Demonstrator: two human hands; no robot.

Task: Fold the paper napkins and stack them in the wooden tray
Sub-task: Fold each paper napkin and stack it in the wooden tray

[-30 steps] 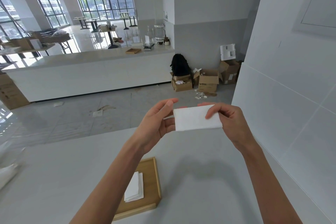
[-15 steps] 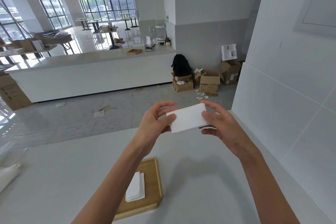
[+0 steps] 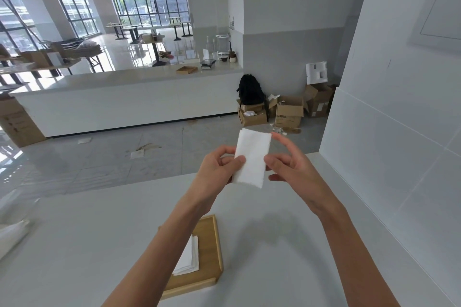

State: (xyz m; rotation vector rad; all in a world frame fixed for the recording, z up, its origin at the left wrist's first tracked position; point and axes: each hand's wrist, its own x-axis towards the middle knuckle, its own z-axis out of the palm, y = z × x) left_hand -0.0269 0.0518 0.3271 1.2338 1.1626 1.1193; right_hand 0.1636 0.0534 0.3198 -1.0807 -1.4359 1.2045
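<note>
A folded white paper napkin [image 3: 252, 157] stands upright in the air above the white counter. My left hand [image 3: 216, 169] pinches its lower left edge between thumb and fingers. My right hand [image 3: 291, 164] touches its right edge with the thumb, the fingers spread and partly lifted off. Below, partly under my left forearm, a wooden tray [image 3: 212, 257] lies on the counter with a small stack of folded napkins [image 3: 189, 257] inside it.
A white tiled wall [image 3: 399, 157] rises right beside the counter [image 3: 87, 244]. White material, blurred, lies at the counter's left edge [image 3: 10, 234]. Beyond the counter's far edge the floor drops away, with cardboard boxes [image 3: 289, 112] and a long white bar [image 3: 124, 102].
The napkin has turned from lying lengthwise between both hands to standing upright. My right fingers have loosened and spread, while the left hand keeps its pinch.
</note>
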